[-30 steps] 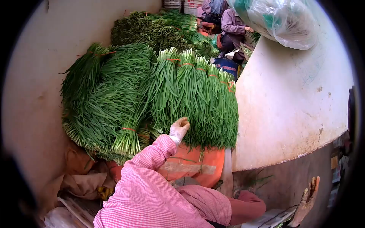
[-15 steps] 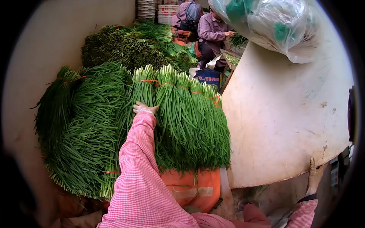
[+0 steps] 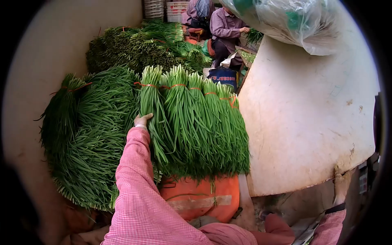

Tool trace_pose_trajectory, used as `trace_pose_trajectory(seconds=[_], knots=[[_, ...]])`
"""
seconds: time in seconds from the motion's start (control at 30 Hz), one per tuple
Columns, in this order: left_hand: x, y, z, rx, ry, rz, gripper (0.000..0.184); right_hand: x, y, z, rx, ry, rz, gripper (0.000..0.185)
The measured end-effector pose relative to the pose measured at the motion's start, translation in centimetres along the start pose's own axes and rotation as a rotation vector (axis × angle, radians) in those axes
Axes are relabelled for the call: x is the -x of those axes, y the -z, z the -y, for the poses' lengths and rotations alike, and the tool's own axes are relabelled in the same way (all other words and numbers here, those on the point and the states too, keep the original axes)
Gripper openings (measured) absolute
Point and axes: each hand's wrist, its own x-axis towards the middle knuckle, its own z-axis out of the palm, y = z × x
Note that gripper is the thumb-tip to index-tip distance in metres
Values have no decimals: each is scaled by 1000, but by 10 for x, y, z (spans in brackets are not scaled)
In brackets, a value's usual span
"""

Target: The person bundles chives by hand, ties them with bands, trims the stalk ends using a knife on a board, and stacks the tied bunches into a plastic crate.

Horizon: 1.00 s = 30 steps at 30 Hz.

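Note:
A row of green chive bundles (image 3: 204,118), bound with orange ties and pale stem ends pointing away from me, lies ahead on an orange surface (image 3: 192,200). My left hand (image 3: 143,121), in a thin glove, is closed on the left side of the leftmost bundle of chives (image 3: 152,98); the thumb shows and the other fingers are mostly hidden. To its left lies a wide heap of chives (image 3: 102,139). At the lower right, my right hand (image 3: 340,181) grips the near edge of a large pale board (image 3: 302,134), its fingertips over the rim.
Behind the row is another pile of bundles (image 3: 126,51). Farther back, a person in a checked shirt (image 3: 224,28) handles greens near a dark blue bag (image 3: 222,77). A clear plastic bag (image 3: 302,24) rests on the board's far end. Stacked crates (image 3: 176,11) stand at the back.
My left hand has moved slightly left and closed on the leftmost bundle, which has shifted a little left and toward me. The right hand stays at the board's edge.

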Motion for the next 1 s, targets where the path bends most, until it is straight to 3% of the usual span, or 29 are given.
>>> trace_pose_trajectory(seconds=[0.13, 0.17, 0.33, 0.4, 0.5, 0.57, 0.6, 0.67, 0.8, 0.83, 0.87, 0.93, 1.0], knots=[[87, 39, 14, 358, 76, 313, 28, 1, -6, 3, -32, 2, 46, 83], [99, 57, 40, 315, 99, 441, 49, 3, -6, 4, -40, 0, 62, 84], [202, 82, 118, 83, 452, 880, 58, 24, 5, 32, -159, -20, 215, 91], [238, 69, 135, -36, 578, 1081, 61, 66, 5, 52, -153, 47, 171, 102], [279, 31, 147, -214, 694, 1385, 66, 151, 0, 80, -675, 116, 401, 116], [305, 1, 149, -324, 725, 1591, 69, 191, -7, 87, -1055, -144, 631, 123], [318, -16, 149, -372, 734, 1689, 71, 205, -22, 77, -1317, -232, 617, 115], [344, -51, 144, -449, 723, 1878, 74, 229, -25, 54, -1507, -294, 448, 78], [378, -122, 129, -360, 687, 2147, 81, 281, 25, 22, -1424, -526, 247, 72], [382, -143, 127, -242, 718, 2215, 83, 290, 35, 20, -1508, -469, 130, 69], [418, -151, 71, -45, 507, 1922, 100, 299, 41, 11, -1562, -420, 57, 67], [447, -180, 53, 273, 498, 1962, 99, 317, 45, -9, -1626, -384, -40, 66], [523, -181, 65, 174, 615, 2369, 99, 335, 41, -28, -1654, -400, -34, 69]])
